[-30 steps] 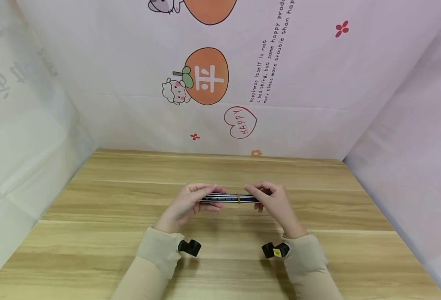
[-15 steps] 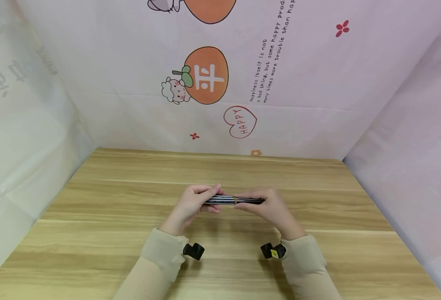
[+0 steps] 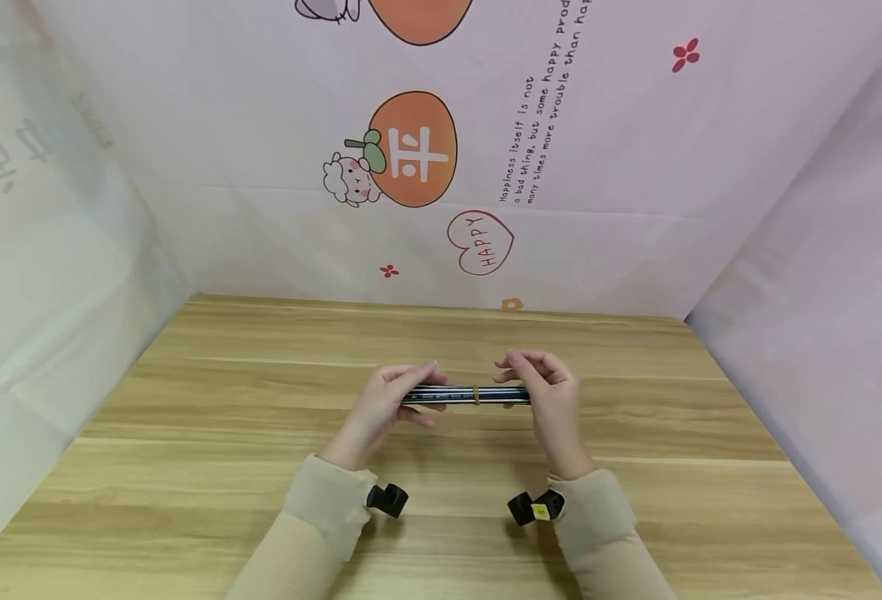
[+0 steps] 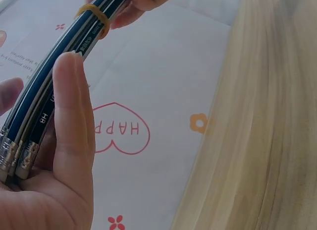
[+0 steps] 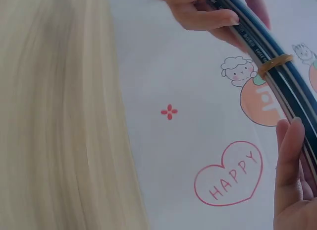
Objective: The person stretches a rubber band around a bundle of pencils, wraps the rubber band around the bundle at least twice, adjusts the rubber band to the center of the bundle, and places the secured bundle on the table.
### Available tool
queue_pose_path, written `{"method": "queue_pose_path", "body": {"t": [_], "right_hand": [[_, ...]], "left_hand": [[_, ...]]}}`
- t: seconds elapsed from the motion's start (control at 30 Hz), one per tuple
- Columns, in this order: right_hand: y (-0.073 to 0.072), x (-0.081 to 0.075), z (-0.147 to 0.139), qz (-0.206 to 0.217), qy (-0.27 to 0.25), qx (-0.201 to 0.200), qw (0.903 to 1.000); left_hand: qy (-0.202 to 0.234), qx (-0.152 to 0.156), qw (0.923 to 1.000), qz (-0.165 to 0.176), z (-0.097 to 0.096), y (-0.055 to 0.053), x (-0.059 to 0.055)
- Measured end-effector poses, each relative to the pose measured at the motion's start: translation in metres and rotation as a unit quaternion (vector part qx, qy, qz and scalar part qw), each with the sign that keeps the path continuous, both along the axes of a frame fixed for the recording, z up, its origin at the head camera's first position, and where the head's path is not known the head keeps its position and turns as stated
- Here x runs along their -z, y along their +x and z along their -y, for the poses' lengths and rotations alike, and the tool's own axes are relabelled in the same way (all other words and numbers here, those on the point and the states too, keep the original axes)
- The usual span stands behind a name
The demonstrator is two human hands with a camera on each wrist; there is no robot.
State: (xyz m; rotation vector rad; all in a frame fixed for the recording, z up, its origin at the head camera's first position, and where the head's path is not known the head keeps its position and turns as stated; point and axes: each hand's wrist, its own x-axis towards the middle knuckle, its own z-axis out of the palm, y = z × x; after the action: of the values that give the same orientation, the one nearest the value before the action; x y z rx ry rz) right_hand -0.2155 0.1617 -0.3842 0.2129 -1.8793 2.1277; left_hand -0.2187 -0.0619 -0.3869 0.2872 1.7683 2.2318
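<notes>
A bundle of dark blue striped pencils (image 3: pixel 452 396) is held level above the table, bound near its middle by a tan rubber band (image 3: pixel 476 396). My left hand (image 3: pixel 373 410) grips the left end, where metal ferrules and erasers (image 4: pixel 24 163) show against the palm in the left wrist view. Around the right end is my right hand (image 3: pixel 556 404), its thumb and a finger lifted above the pencils while a fingertip shows below them. One finger (image 5: pixel 290 145) lies along the bundle in the right wrist view. The far right pencil ends are hidden by this hand.
Under the hands spreads a wood-grain table (image 3: pixel 441 533). A printed white cloth (image 3: pixel 261 167) hangs behind it, with further cloth at both sides. Black wrist cameras sit on the left cuff (image 3: pixel 328 500) and right cuff (image 3: pixel 594 508).
My right hand slid left toward the rubber band, then back right to the bundle's end, with thumb and finger now lifted. The left hand kept its grip, shifting slightly.
</notes>
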Motion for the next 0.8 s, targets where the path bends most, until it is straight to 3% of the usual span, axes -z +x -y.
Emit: {"method": "queue_pose_path", "body": {"t": [0.17, 0.33, 0.53, 0.8], "right_hand": [[-0.001, 0.002, 0.003, 0.019, -0.003, -0.009, 0.9998], [0.0, 0.004, 0.007, 0.024, 0.044, -0.013, 0.9986], [0.002, 0.008, 0.009, 0.043, 0.139, -0.012, 0.9893], [0.002, 0.01, 0.011, 0.068, 0.141, -0.052, 0.9864]], "left_hand": [[0.065, 0.014, 0.9972, 0.033, 0.006, 0.0, -0.002], [0.081, 0.02, 0.9951, 0.054, 0.009, -0.002, -0.001], [0.054, -0.021, 0.9977, 0.036, 0.0, -0.001, 0.002], [-0.04, -0.098, 0.9936, 0.038, -0.004, 0.0, 0.006]]}}
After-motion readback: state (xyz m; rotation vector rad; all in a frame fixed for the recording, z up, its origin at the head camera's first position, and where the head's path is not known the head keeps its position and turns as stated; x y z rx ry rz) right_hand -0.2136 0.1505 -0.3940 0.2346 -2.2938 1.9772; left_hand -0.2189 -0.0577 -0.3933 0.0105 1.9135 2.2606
